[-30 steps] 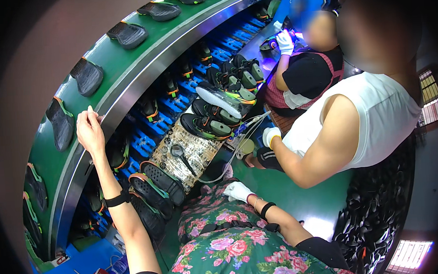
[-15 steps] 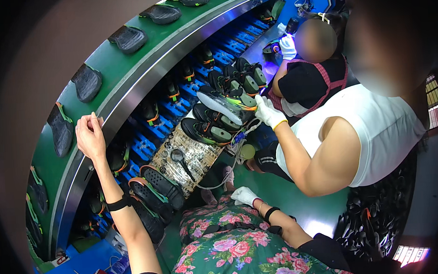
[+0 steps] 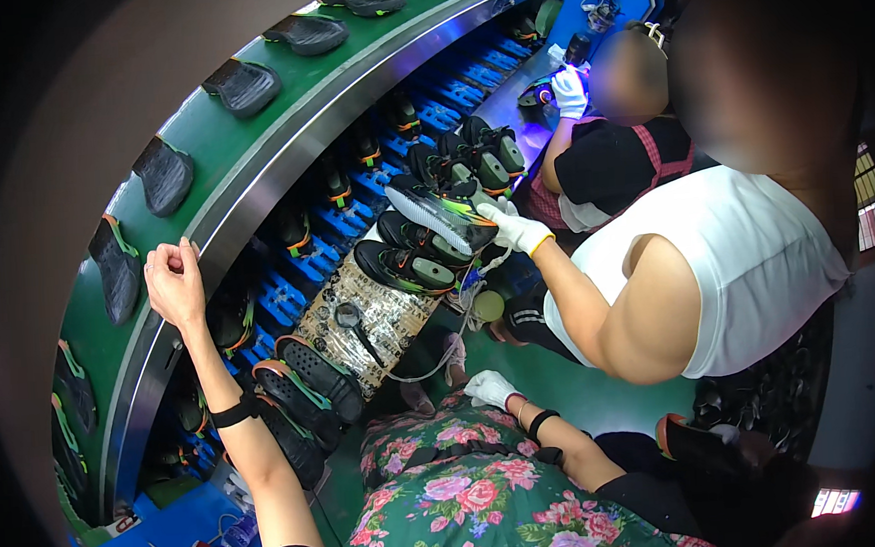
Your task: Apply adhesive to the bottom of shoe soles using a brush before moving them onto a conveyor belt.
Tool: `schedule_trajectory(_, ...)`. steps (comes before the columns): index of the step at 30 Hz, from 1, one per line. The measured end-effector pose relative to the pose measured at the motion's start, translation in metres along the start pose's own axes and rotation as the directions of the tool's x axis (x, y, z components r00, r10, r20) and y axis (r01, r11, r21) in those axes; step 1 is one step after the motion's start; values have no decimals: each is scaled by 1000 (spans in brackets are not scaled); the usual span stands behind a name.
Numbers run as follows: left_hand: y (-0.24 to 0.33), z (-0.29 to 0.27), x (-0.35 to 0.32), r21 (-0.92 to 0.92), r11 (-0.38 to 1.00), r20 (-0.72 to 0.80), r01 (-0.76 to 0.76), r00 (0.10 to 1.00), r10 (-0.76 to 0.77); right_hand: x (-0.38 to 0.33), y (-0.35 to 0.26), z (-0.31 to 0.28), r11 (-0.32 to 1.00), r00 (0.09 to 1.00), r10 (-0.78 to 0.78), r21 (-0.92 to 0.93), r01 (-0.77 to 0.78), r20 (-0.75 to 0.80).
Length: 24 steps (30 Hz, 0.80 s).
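My bare left hand (image 3: 175, 285) is raised at the conveyor's metal edge, fingers curled in and thumb up; I see nothing in it. Next to it, on the green belt, lies a black shoe sole (image 3: 117, 268) with green and orange trim. My right hand (image 3: 490, 389), in a white glove, rests on the lap of my flowered apron (image 3: 476, 497), fingers lying loosely along the cloth. Below my left forearm, black perforated soles (image 3: 326, 376) with orange and green edges stand in a row at the end of a worn, tape-covered board (image 3: 386, 332).
A round-headed dark tool (image 3: 356, 329) lies on the board. Black sneakers (image 3: 402, 266) are grouped beyond it. To the right, a co-worker's gloved hand (image 3: 517, 226) holds a sneaker (image 3: 444, 216). Blue racks (image 3: 283, 293) hold shoes under the belt. Another person sits further back.
The soles on the belt have shifted slightly toward the lower left. The co-worker has turned the sneaker. A dark sole with an orange rim has appeared beyond my right arm. My hands barely moved.
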State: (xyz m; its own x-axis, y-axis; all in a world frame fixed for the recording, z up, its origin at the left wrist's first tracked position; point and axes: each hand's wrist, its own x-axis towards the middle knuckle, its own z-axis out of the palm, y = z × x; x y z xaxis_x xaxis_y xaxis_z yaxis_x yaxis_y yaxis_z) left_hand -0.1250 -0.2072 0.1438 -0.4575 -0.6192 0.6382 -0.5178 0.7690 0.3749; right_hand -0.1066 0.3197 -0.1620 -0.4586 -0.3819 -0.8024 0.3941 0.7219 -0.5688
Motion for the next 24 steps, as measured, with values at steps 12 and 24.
schedule_trajectory(12, -3, -1, 0, 7, 1000, -10, -22, 1000, 22, -1, 5, 4, 999, 999, -27, -32, 26, -44)
schedule_trajectory(24, -43, 14, 9, 46, 993, 38, -113, 993, 111, -8, -14, -3, 907, 967, -236, -379, 182, -101)
